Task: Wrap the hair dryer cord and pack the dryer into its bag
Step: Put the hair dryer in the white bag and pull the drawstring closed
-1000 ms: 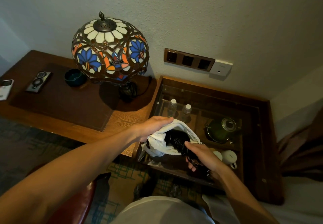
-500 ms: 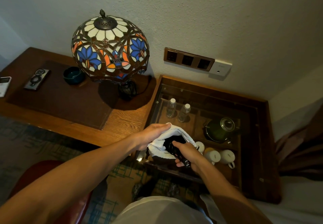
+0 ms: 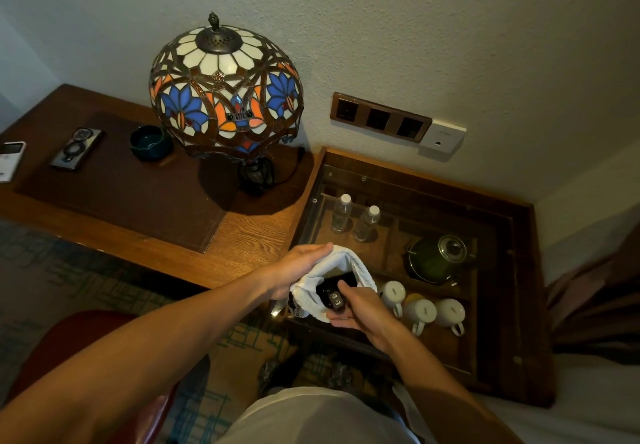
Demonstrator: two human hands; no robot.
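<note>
Now the left hand [image 3: 298, 270] pinches the soft white bag [image 3: 349, 270] open by its rim, above the glass cabinet [image 3: 485, 208]; the right hand [image 3: 360, 312] grips the dryer's [image 3: 329, 293] stiff, probably weighty black handle, pushing it inside.

Over on the wooden desk [image 3: 242, 235], a dark mat [image 3: 131, 197] carries a stained-glass lamp [image 3: 225, 90], a green bowl [image 3: 150, 142] and a remote [image 3: 78, 148], with a white device [image 3: 10, 159] at the left edge. Beside it, the glass-topped cabinet [image 3: 519, 287] shows two bottles [image 3: 353, 218], a kettle [image 3: 436, 258] and three mugs [image 3: 422, 310].
</note>
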